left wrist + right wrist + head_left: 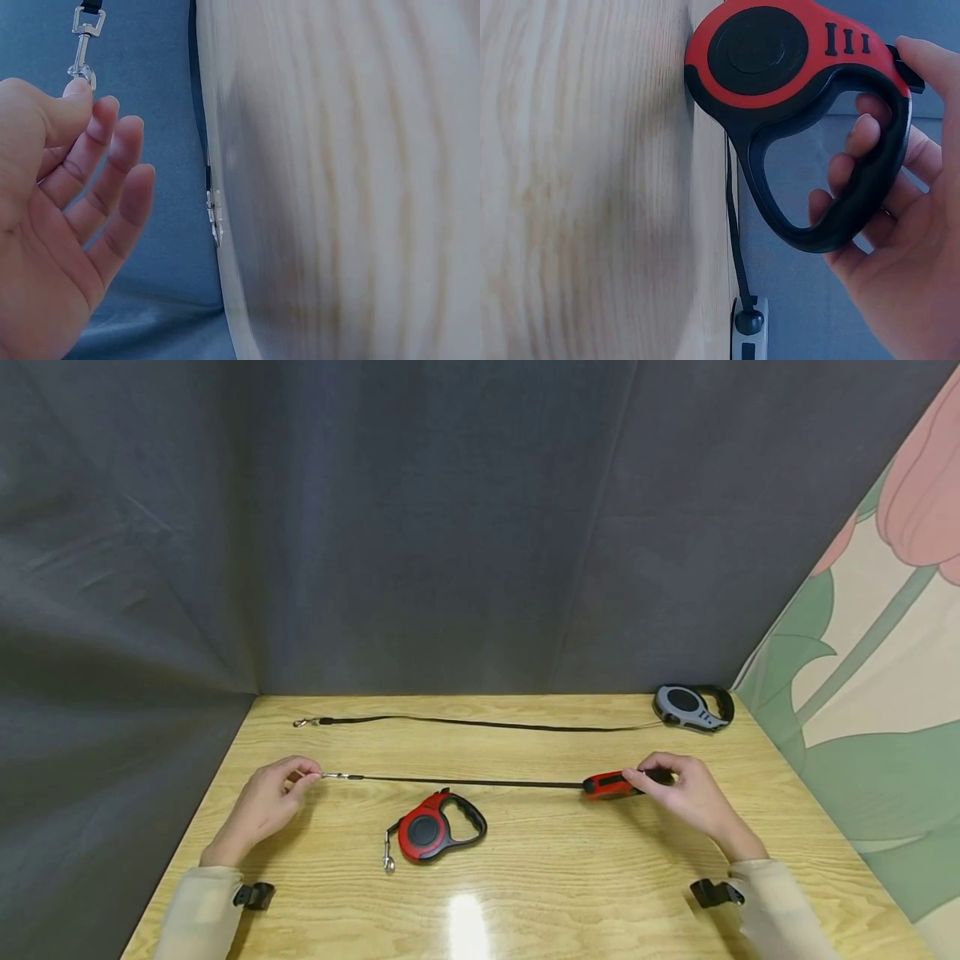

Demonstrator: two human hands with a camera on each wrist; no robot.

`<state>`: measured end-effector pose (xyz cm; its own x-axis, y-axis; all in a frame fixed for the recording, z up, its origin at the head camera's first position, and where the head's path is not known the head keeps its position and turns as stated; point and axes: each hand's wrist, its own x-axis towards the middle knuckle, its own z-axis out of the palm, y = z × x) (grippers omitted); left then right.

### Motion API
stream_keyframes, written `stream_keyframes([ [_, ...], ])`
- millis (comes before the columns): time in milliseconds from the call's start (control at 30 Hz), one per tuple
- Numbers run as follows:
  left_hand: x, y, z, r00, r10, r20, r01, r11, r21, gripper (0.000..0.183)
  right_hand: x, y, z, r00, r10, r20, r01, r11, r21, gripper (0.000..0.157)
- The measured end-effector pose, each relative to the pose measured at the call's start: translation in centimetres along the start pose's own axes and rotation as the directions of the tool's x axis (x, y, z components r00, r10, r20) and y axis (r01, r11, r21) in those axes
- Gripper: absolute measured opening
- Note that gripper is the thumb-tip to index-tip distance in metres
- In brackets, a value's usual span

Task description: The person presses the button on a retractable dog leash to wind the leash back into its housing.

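We take the flat leash (pixel 423 831), red and black, as landmark; it lies on the table (pixel 570 893), clip (pixel 388 862) at its left end, handle to the right. Nearer than it, to left and right, we note two pale sleeves (pixel 197 914), each with a black mount (pixel 258 896).

Left hand (pixel 266 793), left of and slightly beyond the flat leash: thumb and index finger pinch a metal hook (pixel 335 775); remaining fingers are loosely bent. From the hook a black strap (pixel 465 782) runs straight, just beyond the flat leash, to the held leash (pixel 609 785), well to its right. Right hand (pixel 693 789): fingers wrap the held leash's handle, thumb at its button (pixel 907 71). We see its case on edge; we cannot tell whether it touches the table.

Farther beyond the flat leash we record a grey leash (pixel 682 706), far right, its strap drawn out leftward. Behind: a dark curtain (pixel 450 527).
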<state>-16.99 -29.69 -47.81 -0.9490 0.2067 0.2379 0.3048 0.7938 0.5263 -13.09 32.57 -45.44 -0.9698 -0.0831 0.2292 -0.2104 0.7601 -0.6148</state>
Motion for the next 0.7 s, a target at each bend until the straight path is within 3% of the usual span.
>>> stream_keyframes([
  [700, -0.09, 0.51, -0.18, 1.000, 0.013, -0.007, -0.012, 1.000, 0.013, 0.008, -0.08, 0.13, 0.32, 1.000, 0.007, 0.003, -0.007, 1.000, -0.009, 0.015],
])
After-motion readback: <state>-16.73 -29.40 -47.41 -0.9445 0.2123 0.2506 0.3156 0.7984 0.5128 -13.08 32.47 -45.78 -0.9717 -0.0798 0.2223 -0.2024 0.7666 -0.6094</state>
